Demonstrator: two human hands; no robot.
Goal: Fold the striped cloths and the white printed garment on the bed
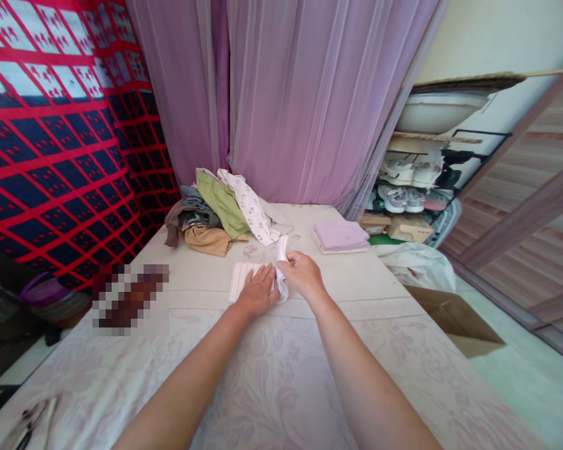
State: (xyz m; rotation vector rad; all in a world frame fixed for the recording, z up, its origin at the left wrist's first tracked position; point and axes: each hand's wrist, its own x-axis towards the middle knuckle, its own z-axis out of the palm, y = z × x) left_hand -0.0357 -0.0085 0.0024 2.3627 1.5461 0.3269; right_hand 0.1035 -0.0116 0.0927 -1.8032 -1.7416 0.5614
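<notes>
A pink-and-white striped cloth (240, 279), partly folded, lies on the floral bed sheet (281, 369). My left hand (259, 291) rests flat on it with the fingers stretched out. Just to the right, my right hand (303, 273) pinches the cloth's right part, which stands up off the bed. Whether the cloth is a garment cannot be made out. Beyond my right hand sits a folded lilac cloth (341, 234) on top of a paler one.
A heap of loose clothes, with green trousers (223, 203) and a tan garment (209, 239), lies at the far left. Purple curtains (300, 106) hang behind the bed. On the right are a shoe rack (403, 181) and an open cardboard box (455, 315). A blurred patch (131, 300) covers something at left.
</notes>
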